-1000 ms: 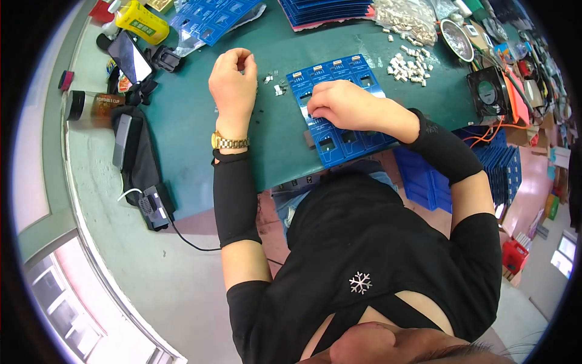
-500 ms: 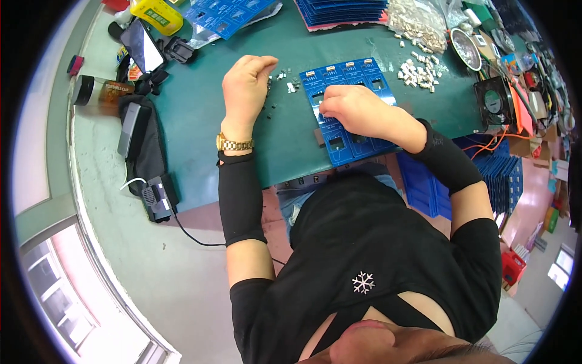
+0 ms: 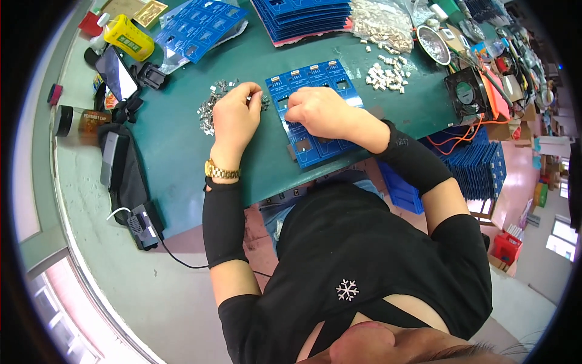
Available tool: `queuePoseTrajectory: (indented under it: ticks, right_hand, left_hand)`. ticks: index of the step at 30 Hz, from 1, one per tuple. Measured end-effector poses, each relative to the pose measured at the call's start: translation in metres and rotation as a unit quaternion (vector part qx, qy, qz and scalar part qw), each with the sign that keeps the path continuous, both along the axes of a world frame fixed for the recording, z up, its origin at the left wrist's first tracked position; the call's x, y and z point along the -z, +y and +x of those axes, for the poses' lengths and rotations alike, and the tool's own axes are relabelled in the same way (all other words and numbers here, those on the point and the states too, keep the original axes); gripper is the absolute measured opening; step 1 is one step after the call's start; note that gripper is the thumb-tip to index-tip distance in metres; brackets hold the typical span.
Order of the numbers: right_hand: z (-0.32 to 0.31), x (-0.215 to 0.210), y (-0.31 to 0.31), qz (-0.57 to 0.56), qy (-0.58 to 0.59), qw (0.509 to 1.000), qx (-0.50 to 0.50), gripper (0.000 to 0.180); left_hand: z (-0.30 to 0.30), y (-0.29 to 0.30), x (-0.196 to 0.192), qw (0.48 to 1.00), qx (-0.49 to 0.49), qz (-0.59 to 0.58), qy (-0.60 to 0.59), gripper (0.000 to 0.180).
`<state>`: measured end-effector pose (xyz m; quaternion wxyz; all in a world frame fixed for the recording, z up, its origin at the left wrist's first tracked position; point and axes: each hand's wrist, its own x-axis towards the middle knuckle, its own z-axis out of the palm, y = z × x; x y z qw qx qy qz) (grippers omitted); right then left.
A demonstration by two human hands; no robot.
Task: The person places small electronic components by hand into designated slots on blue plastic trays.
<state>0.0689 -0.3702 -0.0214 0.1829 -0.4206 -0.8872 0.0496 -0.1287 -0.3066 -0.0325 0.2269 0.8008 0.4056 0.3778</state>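
Note:
A blue circuit board panel (image 3: 303, 151) with dark square openings lies on the green table in front of me. Along its far edge sit several white connectors (image 3: 295, 74). My right hand (image 3: 324, 112) rests over the panel's middle, fingers pinched down at its left side; whatever they grip is too small to see. Just left of the panel, my left hand (image 3: 237, 118) is curled with the thumb near the fingertips, its contents hidden. Beside and partly behind it spreads a pile of tiny silver and black components (image 3: 209, 112).
Loose white connectors (image 3: 388, 74) lie right of the panel, below a clear bag of them (image 3: 382, 27). Stacked blue panels (image 3: 303, 24) stand at the back. A metal bowl (image 3: 433, 45) and a black fan (image 3: 465, 92) are at right; a phone (image 3: 117, 73) and yellow bottle (image 3: 128, 37) at left.
The whole view has shifted. My left hand has come closer to the panel and toward me, uncovering the component pile to its left. The right hand stays at the same place on the panel.

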Motion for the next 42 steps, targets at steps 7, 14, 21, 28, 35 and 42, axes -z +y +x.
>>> queuePoseTrajectory:
  ticks: [7,14,21,28,35,42]
  right_hand:
    - [0.098,0.009,0.035,0.060,0.151,0.953,0.255,0.021]
    - [0.177,0.024,0.054,-0.094,0.103,0.888,0.438,0.027]
    - [0.187,0.034,0.042,-0.088,0.231,0.895,0.371,0.027]
    - [0.183,0.039,0.031,-0.029,0.201,0.904,0.376,0.019]
    - [0.180,0.041,0.033,-0.032,0.222,0.908,0.355,0.015]
    - [0.176,0.038,0.031,0.041,0.095,0.932,0.347,0.017]
  left_hand:
    - [-0.015,-0.026,-0.003,0.981,-0.014,-0.164,-0.103,0.004]
    - [-0.015,-0.038,-0.007,0.893,0.095,-0.401,-0.181,0.008]
    - [-0.010,-0.040,-0.010,0.867,0.101,-0.473,-0.121,0.007]
    - [0.001,-0.048,0.002,0.926,0.071,-0.369,-0.044,0.006]
    - [0.001,-0.046,0.008,0.924,0.066,-0.373,-0.055,0.007]
    - [0.003,-0.045,0.006,0.923,0.054,-0.378,-0.046,0.006]
